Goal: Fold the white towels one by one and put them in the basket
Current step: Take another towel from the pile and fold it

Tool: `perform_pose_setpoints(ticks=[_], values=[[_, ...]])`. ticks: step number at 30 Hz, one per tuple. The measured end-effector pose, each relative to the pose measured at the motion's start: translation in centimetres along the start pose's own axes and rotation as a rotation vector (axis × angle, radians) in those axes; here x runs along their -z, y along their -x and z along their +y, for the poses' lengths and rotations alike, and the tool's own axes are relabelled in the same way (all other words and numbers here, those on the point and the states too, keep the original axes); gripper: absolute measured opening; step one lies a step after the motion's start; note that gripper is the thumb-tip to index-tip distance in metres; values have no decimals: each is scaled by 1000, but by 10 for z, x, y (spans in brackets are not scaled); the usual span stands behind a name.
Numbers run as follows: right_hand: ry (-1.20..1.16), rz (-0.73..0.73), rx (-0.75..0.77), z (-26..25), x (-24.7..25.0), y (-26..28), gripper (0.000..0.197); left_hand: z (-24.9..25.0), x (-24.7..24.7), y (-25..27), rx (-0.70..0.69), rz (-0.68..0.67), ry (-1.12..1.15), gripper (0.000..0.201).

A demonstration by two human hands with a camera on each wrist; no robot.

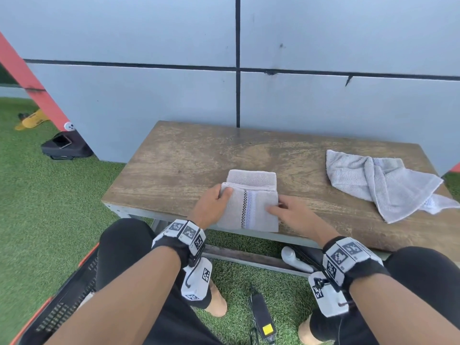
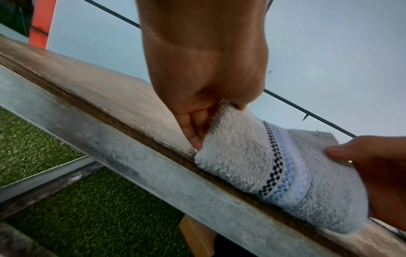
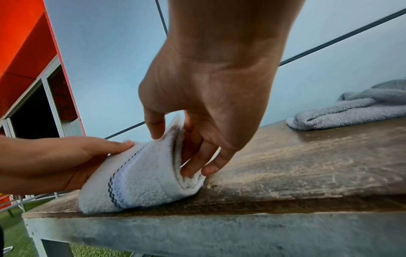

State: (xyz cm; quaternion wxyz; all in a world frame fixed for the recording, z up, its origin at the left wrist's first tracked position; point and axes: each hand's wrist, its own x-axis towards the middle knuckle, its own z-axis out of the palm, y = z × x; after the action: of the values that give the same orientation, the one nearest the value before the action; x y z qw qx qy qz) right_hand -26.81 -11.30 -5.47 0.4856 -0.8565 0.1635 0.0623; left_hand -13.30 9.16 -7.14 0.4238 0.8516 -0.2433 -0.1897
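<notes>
A folded white towel (image 1: 251, 202) with a dark checked stripe and a pale blue band lies at the near edge of the wooden bench (image 1: 189, 155). My left hand (image 1: 214, 204) grips its left side, thumb on top and fingers under the fold (image 2: 193, 132). My right hand (image 1: 286, 211) pinches its right edge, thumb on top and fingers tucked into the layers (image 3: 193, 156). The folded towel (image 2: 263, 165) is lifted slightly at both ends (image 3: 136, 175). A second, crumpled towel (image 1: 383, 183) lies unfolded at the bench's right end (image 3: 351, 109). A dark basket (image 1: 62, 302) with an orange rim sits at my lower left.
A grey panelled wall (image 1: 174, 90) stands right behind the bench. Artificial grass (image 1: 37, 195) covers the ground. A black bag (image 1: 66, 146) and a yellow object (image 1: 31, 119) lie at far left. A white bottle (image 1: 293, 260) and a black device (image 1: 261, 314) lie under the bench.
</notes>
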Motion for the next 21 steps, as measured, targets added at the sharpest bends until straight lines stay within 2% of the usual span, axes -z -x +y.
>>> perform_pose_setpoints(ticks=[2, 6, 9, 11, 13, 15, 21], values=[[-49, 15, 9, -2, 1, -5, 24, 1, -1, -4, 19, 42, 3, 39], [-140, 153, -1, -13, 7, -24, 26, 17, -2, -22, 2, 184, 20, 38], [-126, 223, -72, -18, 8, -44, 25, 24, -5, -47, 73, 278, 61, 34], [-91, 222, -148, -13, 6, -59, 26, 22, -10, -61, 144, 246, 23, 40], [-75, 213, -234, -4, 4, -69, 31, 14, -20, -71, 188, 168, -126, 43], [-82, 231, -289, 2, 2, -77, 35, 10, -26, -77, 211, 148, -216, 47], [-24, 249, -315, 6, 3, -87, 38, 3, -25, -95, 244, 165, -264, 54]])
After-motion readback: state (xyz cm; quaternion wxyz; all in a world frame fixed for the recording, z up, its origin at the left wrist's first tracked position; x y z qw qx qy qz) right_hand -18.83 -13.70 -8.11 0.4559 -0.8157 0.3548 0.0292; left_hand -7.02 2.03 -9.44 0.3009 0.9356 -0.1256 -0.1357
